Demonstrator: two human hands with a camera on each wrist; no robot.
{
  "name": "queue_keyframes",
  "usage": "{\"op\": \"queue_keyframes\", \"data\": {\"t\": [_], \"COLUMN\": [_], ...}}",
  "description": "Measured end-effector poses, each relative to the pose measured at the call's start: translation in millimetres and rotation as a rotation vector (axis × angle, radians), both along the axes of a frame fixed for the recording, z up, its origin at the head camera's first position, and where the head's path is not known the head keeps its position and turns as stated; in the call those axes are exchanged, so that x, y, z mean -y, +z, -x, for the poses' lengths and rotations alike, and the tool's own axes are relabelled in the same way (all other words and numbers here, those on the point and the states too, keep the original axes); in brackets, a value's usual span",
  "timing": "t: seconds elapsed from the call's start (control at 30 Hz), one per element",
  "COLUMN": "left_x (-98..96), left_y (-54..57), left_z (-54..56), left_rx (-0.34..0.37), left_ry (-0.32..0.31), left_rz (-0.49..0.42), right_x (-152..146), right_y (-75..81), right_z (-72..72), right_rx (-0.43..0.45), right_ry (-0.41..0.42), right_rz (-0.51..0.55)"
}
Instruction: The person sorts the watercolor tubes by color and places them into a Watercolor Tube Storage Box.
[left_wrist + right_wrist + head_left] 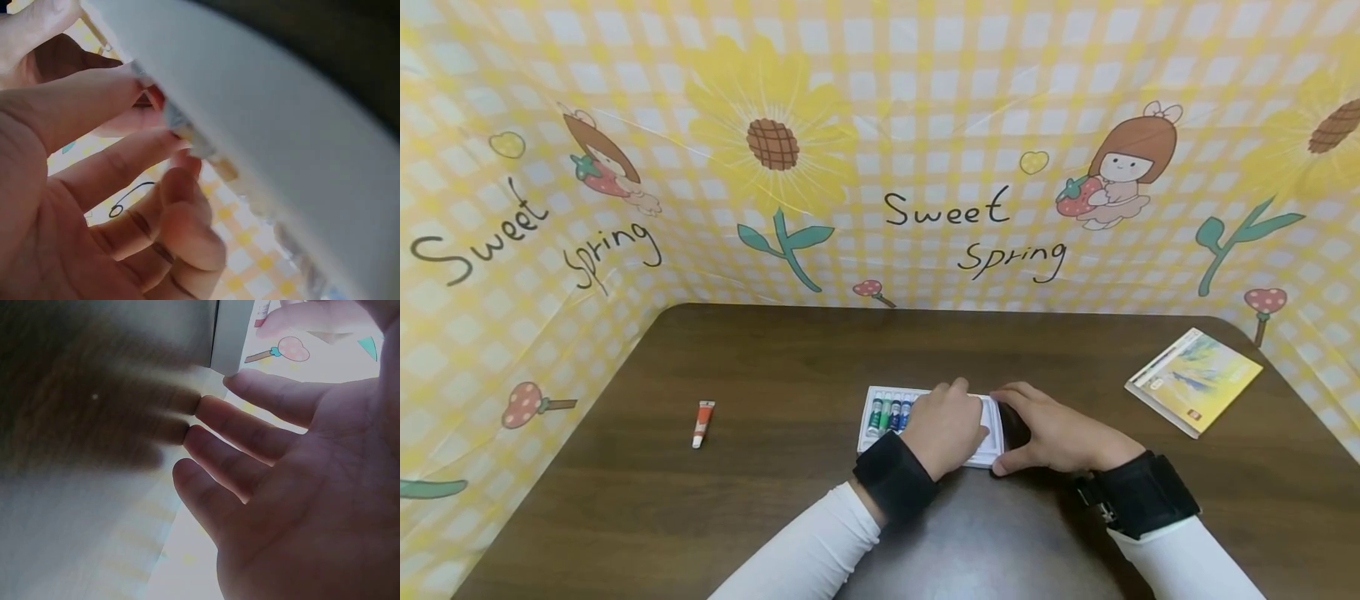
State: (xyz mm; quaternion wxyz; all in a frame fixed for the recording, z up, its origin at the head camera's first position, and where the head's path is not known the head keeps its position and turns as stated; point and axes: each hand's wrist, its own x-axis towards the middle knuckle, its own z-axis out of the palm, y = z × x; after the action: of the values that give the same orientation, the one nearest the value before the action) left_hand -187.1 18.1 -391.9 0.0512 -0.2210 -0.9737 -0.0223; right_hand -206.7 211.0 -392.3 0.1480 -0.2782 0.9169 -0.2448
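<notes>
A white tray [994, 433] lies on the table, with several paint tubes [892, 412] in green and blue lined up at its left end. Over the tray's middle, my left hand [942, 425] covers part of the row. In the left wrist view, its thumb and a finger pinch a small paint tube [155, 97] that shows some red, at the tray's edge; most of it is hidden. My right hand [1063, 429] rests against the tray's right end, thumb at the near corner and index finger at the far one. The right wrist view shows its other fingers straight.
A single red paint tube [703, 423] with a white end lies at the left of the table [775, 517]. At the far right is a yellow book or pad [1195, 383]. A yellow checked cloth [917, 125] hangs around the table's back and sides.
</notes>
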Motion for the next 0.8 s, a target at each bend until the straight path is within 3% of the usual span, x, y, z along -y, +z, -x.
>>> {"op": "queue_keyframes", "data": {"t": [0.2,0.8], "left_x": [2.3,4.8], "left_y": [-2.6,-6.5], "left_z": [-0.5,1.9], "left_rx": [-0.029,-0.003], "left_ry": [-0.030,-0.025], "left_rz": [0.032,0.015], "right_x": [0.4,1.2], "right_y": [0.6,-0.2], "right_z": [-0.2,-0.6], "right_rx": [-0.008,-0.013], "right_ry": [-0.001,0.006], "right_rz": [0.002,0.008]}}
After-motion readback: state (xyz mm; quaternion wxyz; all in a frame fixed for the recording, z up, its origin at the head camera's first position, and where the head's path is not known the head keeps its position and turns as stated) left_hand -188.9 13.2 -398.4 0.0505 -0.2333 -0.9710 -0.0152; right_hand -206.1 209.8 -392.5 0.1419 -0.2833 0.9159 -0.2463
